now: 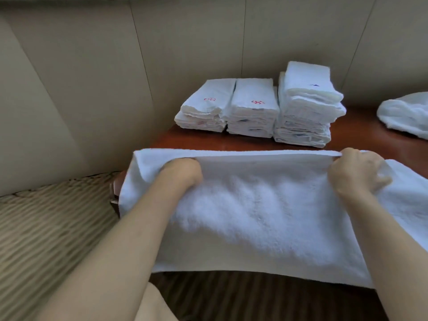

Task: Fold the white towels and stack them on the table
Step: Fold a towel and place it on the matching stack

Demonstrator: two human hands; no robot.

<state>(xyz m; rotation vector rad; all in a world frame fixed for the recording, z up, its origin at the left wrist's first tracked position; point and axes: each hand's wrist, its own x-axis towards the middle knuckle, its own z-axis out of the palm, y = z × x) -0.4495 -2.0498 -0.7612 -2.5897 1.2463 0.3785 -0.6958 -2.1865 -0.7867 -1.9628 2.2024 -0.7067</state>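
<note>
Your white towel [254, 209] lies spread across the near edge of the wooden table [361, 126], its near hem hanging over the front and its left end draping past the table's left corner. Your left hand [183, 170] sits at the towel's far edge toward the left end, its fingers tucked under the fold of cloth there, so you grip the towel though the fingertips themselves are hidden. Your right hand [356, 172] is at the same far edge toward the right end, fingers curled and pinching the hem, with the cloth pulled taut in a straight line between your two hands. Beyond the towel, against the wall panels, three piles of folded towels stand side by side and touching. The left stack [203, 107] is low and its top towel carries a small red stitched mark, too blurred to read. The middle stack [253, 110], just to its right, bears a similar red mark on top, also unreadable. The right stack [308, 105] is the tallest and shows a small dark blue mark on its top towel; faint blue marks show on the folded edges lower down. Farther right on the table, well apart from the stacks, lies a heap of unfolded towels [405, 114], cut off by the frame's edge.
</note>
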